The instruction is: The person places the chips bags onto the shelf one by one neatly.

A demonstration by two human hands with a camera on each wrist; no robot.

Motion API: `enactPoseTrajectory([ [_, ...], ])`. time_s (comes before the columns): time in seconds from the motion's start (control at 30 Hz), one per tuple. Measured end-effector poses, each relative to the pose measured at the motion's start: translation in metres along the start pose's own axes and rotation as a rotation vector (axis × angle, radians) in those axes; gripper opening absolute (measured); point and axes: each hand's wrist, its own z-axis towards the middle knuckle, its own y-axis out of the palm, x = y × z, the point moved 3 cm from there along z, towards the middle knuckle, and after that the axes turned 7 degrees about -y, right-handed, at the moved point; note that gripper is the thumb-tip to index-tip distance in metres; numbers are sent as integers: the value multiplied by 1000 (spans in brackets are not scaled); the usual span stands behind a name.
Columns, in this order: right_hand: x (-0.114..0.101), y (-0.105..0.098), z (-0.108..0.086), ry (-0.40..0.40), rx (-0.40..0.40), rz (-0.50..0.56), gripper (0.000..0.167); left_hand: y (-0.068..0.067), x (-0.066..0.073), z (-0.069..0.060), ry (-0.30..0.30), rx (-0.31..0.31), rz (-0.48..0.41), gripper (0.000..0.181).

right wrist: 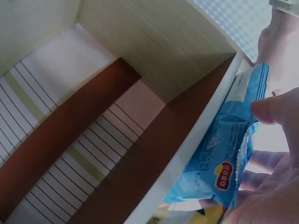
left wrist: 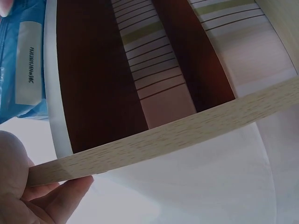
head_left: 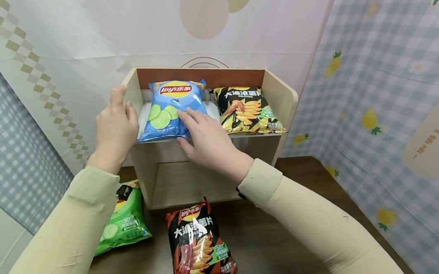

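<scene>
In the head view, my left hand (head_left: 116, 121) grips the left side panel of a small wooden shelf unit. The left wrist view shows the thumb and fingers on opposite faces of that panel (left wrist: 187, 133). A blue Lay's chip bag (head_left: 176, 100) with lime slices leans back on the upper shelf, its lower edge at the shelf's front. My right hand (head_left: 212, 141) rests its extended fingers on the bag's lower right front, the thumb at its bottom edge. From below, the right wrist view shows the blue bag (right wrist: 217, 149) protruding past the shelf board (right wrist: 182, 154).
A black and yellow chip bag (head_left: 246, 110) sits right of the blue one on the upper shelf. A green chip bag (head_left: 125, 218) lies left of the unit, and a red and black chip bag (head_left: 199, 245) lies in front of it on the dark table (head_left: 277, 250). Patterned cloth surrounds the table.
</scene>
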Motion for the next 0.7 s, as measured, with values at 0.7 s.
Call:
enactPoseTrajectory([
  [0.7,114,-81,-50,90,477,22,50,-3,-5,-1,49,23,-13,41],
])
